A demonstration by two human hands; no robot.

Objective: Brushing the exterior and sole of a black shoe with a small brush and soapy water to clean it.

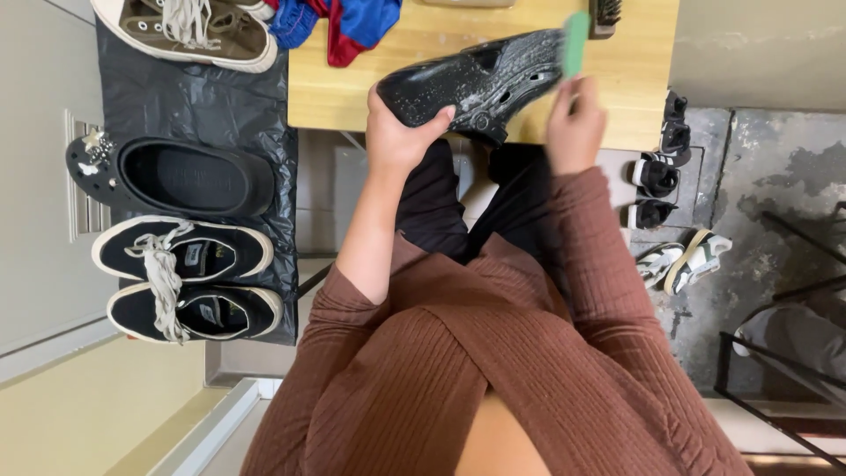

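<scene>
a: where's the work sitting right now?

b: the left hand (pixel 401 132) is wrapped around the heel end of a black clog (pixel 480 79), thumb over the rim, holding it tilted just over the near edge of the wooden counter (pixel 335 84). the clog looks wet and soapy, with white foam streaked over it.

a: and the other side?

b: the right hand (pixel 575 123) is closed on a green brush (pixel 576 40), its end pressed against the toe of the clog.

a: so what could go wrong?

b: my guess is grip. a foamy rubber shoe held by one end could slide out of the left hand if the brush pushes hard, and it would fall past the counter edge to the floor or into the lap.

a: anything nearby at risk?

b: suds could flick onto the red and blue cloth (pixel 339 22) lying at the back of the counter, just beside the clog. a dark bristle brush (pixel 604 13) lies at the far edge.

a: and the shoes to the left?

b: a second black clog (pixel 181 176), a pair of black sneakers (pixel 181 282) and an olive sneaker (pixel 194 31) rest on a black plastic sheet (pixel 198 97), well apart from the scrubbing, so drips seem unlikely to reach them. more small shoes (pixel 656 176) sit on the floor at right, below the counter edge, where run-off might land.
</scene>
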